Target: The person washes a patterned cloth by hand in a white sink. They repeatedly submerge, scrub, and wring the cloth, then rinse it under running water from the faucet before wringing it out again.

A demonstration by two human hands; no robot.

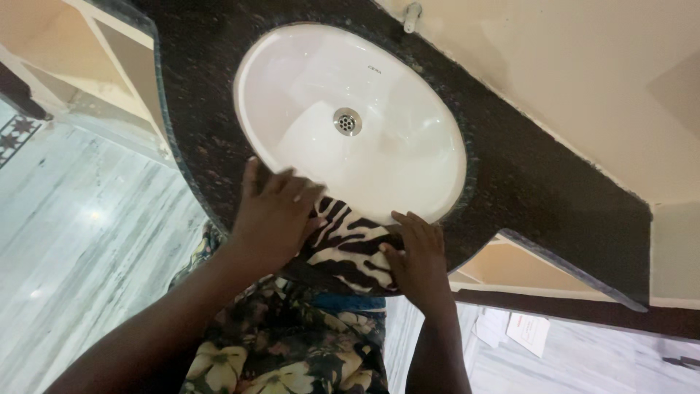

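Where the striped cloth [348, 244] drapes over the near edge of the dark speckled worktop [554, 197], its lower part is hidden behind the 2 hands and the flowered garment below. 1 cloth shows, black and white in a zebra pattern, lying at the front rim of the 1 oval white basin [408, 146] and touching it. The left hand [273, 215] lies flat on the cloth's left side, fingers spread and reaching just onto the basin rim; it pinches nothing. The right hand [419, 255] presses the cloth's right end, fingers held close together and flat. 1 metal drain [347, 121] sits in the basin's middle. A small fitting [413, 16] at the wall is cut off by the top edge. 2 sheets of white paper [529, 332] lie on the pale floor, lower right; their markings are too small to make out.
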